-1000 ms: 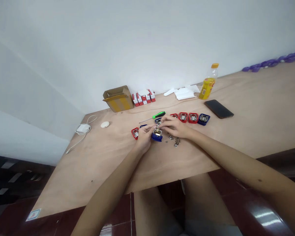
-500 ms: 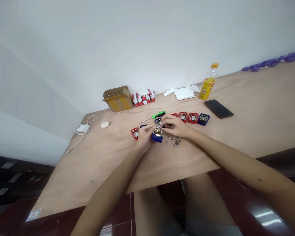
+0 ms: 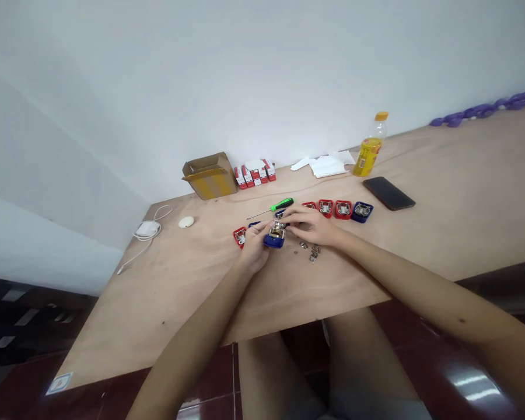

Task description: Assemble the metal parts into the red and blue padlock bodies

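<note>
My left hand (image 3: 254, 244) is closed on the side of a small blue-cased metal fitting (image 3: 274, 240), holding it just over the table. Brass and silver parts stand up from its blue base, with a bent wire-like loop. At its top, the fingers of my right hand (image 3: 310, 224) are pinched together; what they grip is too small to make out. Behind my hands lie similar fittings in red (image 3: 325, 208) and blue (image 3: 362, 211) cases, partly covered by my fingers. Small loose metal pieces (image 3: 315, 253) are scattered below my right hand.
A green-handled screwdriver (image 3: 282, 204) lies beyond my hands. Along the wall stand an open cardboard box (image 3: 212, 181), red-and-white small boxes (image 3: 256, 175), white papers (image 3: 328, 166) and a yellow-capped bottle (image 3: 370, 153). A phone (image 3: 389, 193) is at right, a white charger cable (image 3: 147, 230) at left.
The blue-cased fitting has shifted slightly left and up and is tilted differently, with both hands still at it. The other things on the table stay put.
</note>
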{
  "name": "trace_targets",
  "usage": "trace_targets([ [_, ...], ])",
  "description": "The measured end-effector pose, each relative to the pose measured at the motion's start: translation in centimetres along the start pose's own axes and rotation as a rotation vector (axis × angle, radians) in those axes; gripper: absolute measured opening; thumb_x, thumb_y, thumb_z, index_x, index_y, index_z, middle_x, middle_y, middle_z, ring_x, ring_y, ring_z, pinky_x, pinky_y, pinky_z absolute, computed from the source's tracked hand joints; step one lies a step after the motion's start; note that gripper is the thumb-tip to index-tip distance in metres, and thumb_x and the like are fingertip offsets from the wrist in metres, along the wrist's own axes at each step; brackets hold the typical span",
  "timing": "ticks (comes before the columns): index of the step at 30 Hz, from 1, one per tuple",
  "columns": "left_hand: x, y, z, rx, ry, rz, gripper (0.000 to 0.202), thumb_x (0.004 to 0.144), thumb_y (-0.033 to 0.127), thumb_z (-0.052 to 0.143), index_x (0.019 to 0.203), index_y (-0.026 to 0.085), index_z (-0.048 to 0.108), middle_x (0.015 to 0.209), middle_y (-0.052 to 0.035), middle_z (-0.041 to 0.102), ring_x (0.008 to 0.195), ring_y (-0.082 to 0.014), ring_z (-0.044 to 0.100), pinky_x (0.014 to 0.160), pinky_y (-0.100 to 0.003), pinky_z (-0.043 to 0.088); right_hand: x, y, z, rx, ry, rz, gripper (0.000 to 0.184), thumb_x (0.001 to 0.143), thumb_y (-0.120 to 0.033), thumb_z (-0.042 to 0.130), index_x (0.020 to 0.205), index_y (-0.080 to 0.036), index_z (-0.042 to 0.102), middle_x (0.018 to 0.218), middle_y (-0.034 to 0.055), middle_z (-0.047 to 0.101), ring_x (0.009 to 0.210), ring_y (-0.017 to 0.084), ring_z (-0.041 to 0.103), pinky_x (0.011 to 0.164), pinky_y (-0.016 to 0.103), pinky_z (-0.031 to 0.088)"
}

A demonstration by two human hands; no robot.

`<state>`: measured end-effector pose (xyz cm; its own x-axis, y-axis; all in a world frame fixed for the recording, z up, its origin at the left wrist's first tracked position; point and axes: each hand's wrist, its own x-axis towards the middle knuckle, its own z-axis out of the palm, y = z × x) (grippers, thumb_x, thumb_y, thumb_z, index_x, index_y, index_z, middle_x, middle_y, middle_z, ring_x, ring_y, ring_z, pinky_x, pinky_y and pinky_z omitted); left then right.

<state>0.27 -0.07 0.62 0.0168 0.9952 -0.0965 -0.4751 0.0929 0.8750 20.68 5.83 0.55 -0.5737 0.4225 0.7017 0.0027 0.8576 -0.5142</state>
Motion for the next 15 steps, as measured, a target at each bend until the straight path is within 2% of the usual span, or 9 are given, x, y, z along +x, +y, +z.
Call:
trace_targets([
  [2,0.07,-0.06,-0.11,-0.016,-0.003,-0.012,0.033,0.068,0.031,0.100,0.090,0.012,0.084,0.084,-0.0064,0.079,0.068,-0.0093,0.063,0.065,-0.021,0.047,0.07,-0.05,0.06,-0.014,0.011,0.000,0.016,0.106,-0.022,0.062,0.116,-0.021,0.075,0.117,0.0114,0.070,0.112,0.025,0.068,0.097,0.046,0.059],
  [5,0.07,-0.23,-0.27,-0.014,-0.038,-0.020,0.032,0.071,0.032,0.098,0.090,0.012,0.083,0.083,-0.0057,0.078,0.065,-0.0088,0.061,0.062,-0.021,0.046,0.11,-0.14,0.05,-0.039,0.040,0.032,0.010,0.105,-0.024,0.065,0.108,-0.020,0.074,0.109,0.0104,0.069,0.105,0.025,0.067,0.091,0.043,0.059],
  [7,0.02,-0.31,-0.36,-0.009,-0.063,-0.023,0.032,0.072,0.034,0.098,0.089,0.012,0.082,0.084,-0.0064,0.078,0.066,-0.0103,0.063,0.064,-0.022,0.048,0.10,-0.17,0.08,-0.041,0.051,0.036,0.014,0.106,-0.025,0.065,0.117,-0.021,0.073,0.114,0.0111,0.069,0.101,0.024,0.067,0.088,0.042,0.059],
  [10,-0.07,-0.35,-0.40,-0.006,-0.066,-0.030,0.035,0.073,0.037,0.098,0.091,0.012,0.081,0.085,-0.0075,0.079,0.071,-0.0136,0.068,0.068,-0.025,0.052,0.07,-0.23,0.23,-0.034,0.033,-0.016,0.022,0.108,-0.022,0.058,0.126,-0.023,0.072,0.122,0.0121,0.067,0.108,0.025,0.066,0.094,0.045,0.059],
  [12,-0.11,-0.32,-0.34,-0.004,-0.054,-0.027,0.035,0.072,0.037,0.098,0.091,0.012,0.081,0.086,-0.0074,0.079,0.073,-0.0146,0.070,0.069,-0.025,0.053,0.05,-0.36,0.33,-0.041,0.039,-0.031,0.017,0.108,-0.021,0.057,0.116,-0.023,0.073,0.115,0.0108,0.065,0.108,0.026,0.065,0.094,0.046,0.058],
  [15,-0.20,-0.23,-0.12,-0.009,-0.062,-0.029,0.034,0.074,0.037,0.097,0.092,0.013,0.080,0.087,-0.0078,0.079,0.076,-0.0162,0.072,0.071,-0.027,0.054,0.02,-0.67,0.33,-0.063,0.103,0.053,0.006,0.105,-0.026,0.065,0.108,-0.022,0.069,0.096,0.0062,0.059,0.089,0.023,0.059,0.081,0.041,0.057],
])
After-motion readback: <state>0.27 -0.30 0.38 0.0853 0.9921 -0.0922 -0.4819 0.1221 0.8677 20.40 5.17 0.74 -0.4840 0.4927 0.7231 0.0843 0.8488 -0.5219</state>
